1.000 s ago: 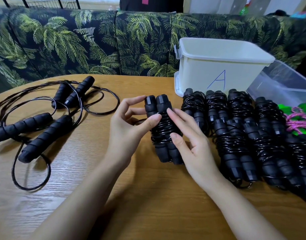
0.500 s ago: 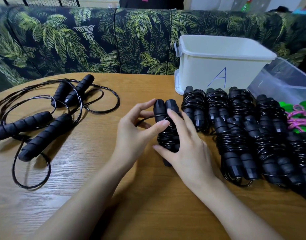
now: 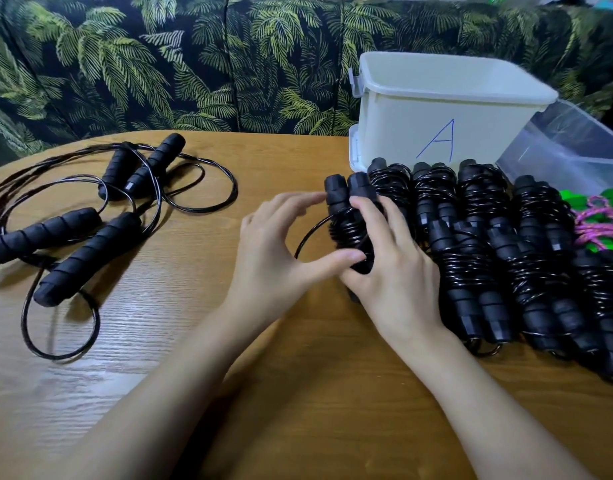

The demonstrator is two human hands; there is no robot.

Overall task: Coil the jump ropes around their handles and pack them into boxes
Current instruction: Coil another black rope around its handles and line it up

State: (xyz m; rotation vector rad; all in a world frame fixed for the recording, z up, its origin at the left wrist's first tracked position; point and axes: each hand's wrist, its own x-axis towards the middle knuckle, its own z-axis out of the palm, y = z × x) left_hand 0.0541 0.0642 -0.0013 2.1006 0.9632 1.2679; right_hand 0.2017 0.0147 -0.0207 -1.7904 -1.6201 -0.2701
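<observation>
On the round wooden table (image 3: 166, 393), a row of coiled black jump ropes (image 3: 513, 271) lies before the white plastic box marked A (image 3: 419, 109), whose inside is hidden, so packing seems wholly ahead. Two loose black foam-handled ropes (image 3: 86, 251) at the left await coiling. The black coiled bundle (image 3: 346, 206) lies beside the row, one cord loop (image 3: 307, 237) free. The right hand (image 3: 398, 271) is wrapped over it and the left hand (image 3: 274, 258) presses its thumb on the coil, its fingers too blurred to judge.

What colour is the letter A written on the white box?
Blue. The letter A on the white box shows best in the head view.
</observation>
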